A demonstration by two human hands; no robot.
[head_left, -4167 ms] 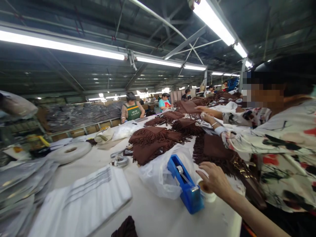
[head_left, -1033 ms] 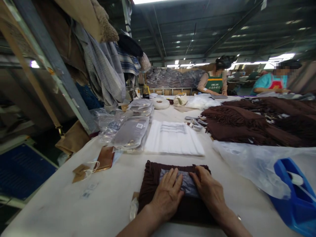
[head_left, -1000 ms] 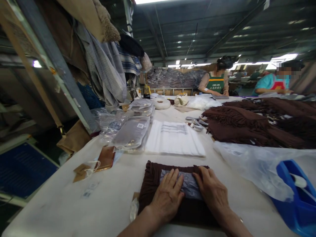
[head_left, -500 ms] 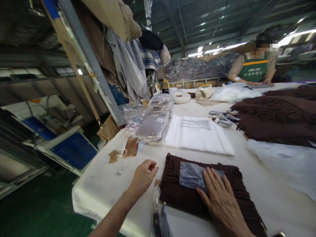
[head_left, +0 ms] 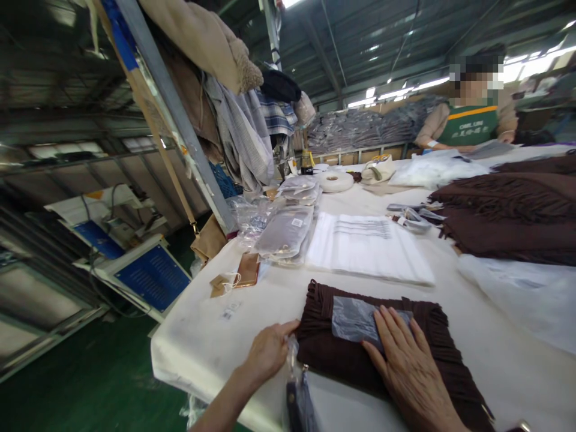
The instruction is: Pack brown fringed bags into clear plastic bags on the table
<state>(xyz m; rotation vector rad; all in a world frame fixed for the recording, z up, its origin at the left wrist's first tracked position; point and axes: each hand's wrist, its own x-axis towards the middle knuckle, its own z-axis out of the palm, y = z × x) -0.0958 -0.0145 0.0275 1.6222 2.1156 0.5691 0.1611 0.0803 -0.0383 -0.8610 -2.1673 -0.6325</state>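
Note:
A dark brown fringed bag (head_left: pixel 333 361) lies flat on the white-covered table in front of me. On top of it is a translucent plastic piece (head_left: pixel 351 317). My right hand (head_left: pixel 402 354) rests flat, fingers stretched, over this plastic and the brown fabric. At the bag's left edge is my left hand (head_left: pixel 269 350), its index finger reaching to the fringe and the other fingers curled in. Whatever those fingers pinch is hidden. Just below the left hand, a dark strap in clear plastic (head_left: pixel 294 396) hangs by the bag's near left corner.
Beyond the bag lie a folded white cloth (head_left: pixel 369 249) and grey pouches in plastic (head_left: pixel 285 231). A brown phone (head_left: pixel 248 270) and a tag (head_left: pixel 219 285) sit left. Brown fringed pieces (head_left: pixel 517 222) are piled right. A person in a green apron (head_left: pixel 470 127) works across the table.
My left hand has come to the bag's left edge, where its index finger now meets the fringe. My right hand stays flat on the bag. The view has shifted slightly.

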